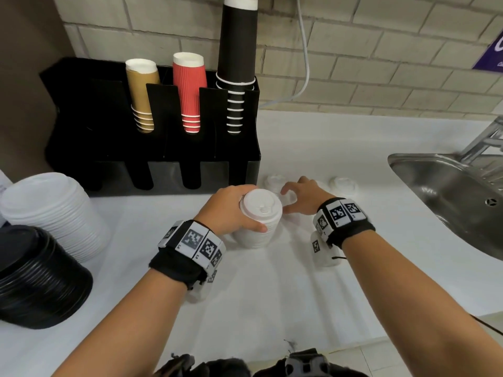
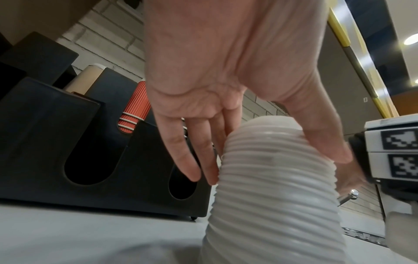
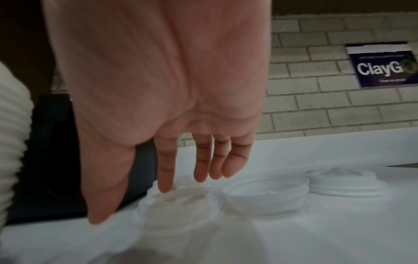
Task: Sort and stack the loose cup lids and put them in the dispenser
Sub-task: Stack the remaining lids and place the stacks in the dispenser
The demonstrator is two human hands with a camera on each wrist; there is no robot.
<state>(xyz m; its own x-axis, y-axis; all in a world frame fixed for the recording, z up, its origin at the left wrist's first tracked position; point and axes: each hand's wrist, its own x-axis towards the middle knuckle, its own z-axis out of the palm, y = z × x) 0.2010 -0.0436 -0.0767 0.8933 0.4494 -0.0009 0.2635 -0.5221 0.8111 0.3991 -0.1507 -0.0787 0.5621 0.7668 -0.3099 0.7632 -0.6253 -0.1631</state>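
My left hand grips a tall stack of white cup lids that stands on the white counter; the thumb is on the near side and the fingers on the far side of the stack. My right hand hovers to the right of it, open, thumb and fingers spread over a loose white lid, with the index fingertip at its top. Beside that lid lie an upturned lid and another lid. The black dispenser stands behind, its lower front slots dark.
Tan, red and black cup stacks stand in the dispenser's upper slots. A large stack of white lids and a stack of black lids sit at the left. A steel sink with a tap is on the right.
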